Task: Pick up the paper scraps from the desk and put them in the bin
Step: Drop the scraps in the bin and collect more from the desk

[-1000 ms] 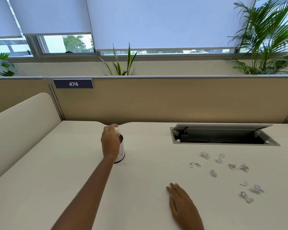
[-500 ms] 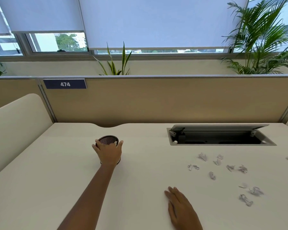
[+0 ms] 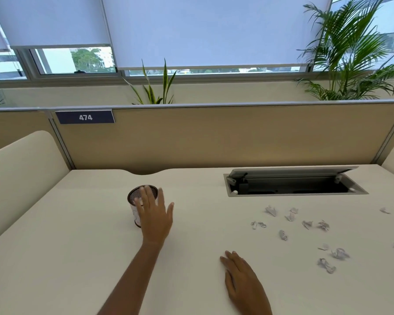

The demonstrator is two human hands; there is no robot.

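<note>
Small crumpled white paper scraps (image 3: pixel 305 233) are lying scattered on the right half of the cream desk (image 3: pixel 77 258), just in front of the open grey cable hatch (image 3: pixel 293 185) near the far edge, with a few strays trailing toward the right edge. None are being held. The small round dark mesh bin (image 3: pixel 139 196) is standing upright toward the far edge, left of centre, well apart from the scraps. The left hand (image 3: pixel 154 220) is now lifting off the bin with fingers spread and loose, where half a second ago it was cupped over the rim; a second ago the bin was still being gripped and set in place. Judgement: the bin is being released as positioned, so collecting can begin. The right hand (image 3: pixel 243 285) is resting flat near the front edge, fingers together, unmoved and empty, closer to the scraps
</note>
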